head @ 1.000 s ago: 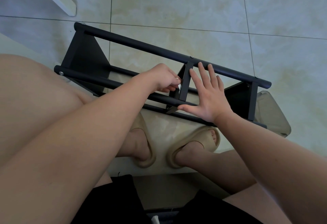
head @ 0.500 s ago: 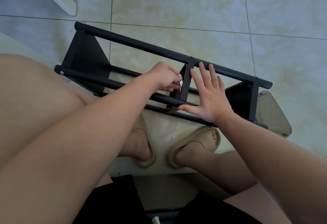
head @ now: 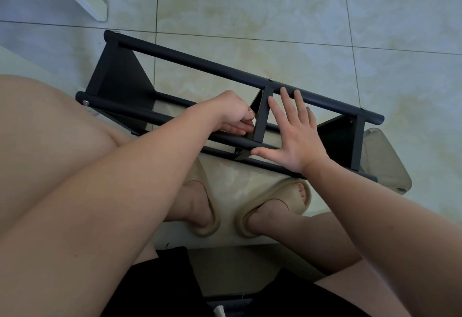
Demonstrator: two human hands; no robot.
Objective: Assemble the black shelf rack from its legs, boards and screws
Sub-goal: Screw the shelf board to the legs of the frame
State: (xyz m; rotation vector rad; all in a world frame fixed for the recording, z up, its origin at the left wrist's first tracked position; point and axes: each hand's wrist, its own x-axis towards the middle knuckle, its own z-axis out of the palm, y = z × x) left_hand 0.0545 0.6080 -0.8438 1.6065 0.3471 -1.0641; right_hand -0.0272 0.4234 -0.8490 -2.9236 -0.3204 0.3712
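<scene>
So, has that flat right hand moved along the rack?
No. The right hand stays flat against the rack, just right of the middle board.

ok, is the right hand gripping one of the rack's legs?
No, the right hand lies open, its fingers straight and spread against the black rack, curled round nothing.

Left hand [head: 232, 114] curled, knuckles up; right hand [head: 292, 136] flat, fingers spread.

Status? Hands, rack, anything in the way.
Right hand open, flat on rack by middle board. Left hand curled at that board, grip contents hidden. Rack lies on its side; clear container beyond its right end, not obstructing.
</scene>
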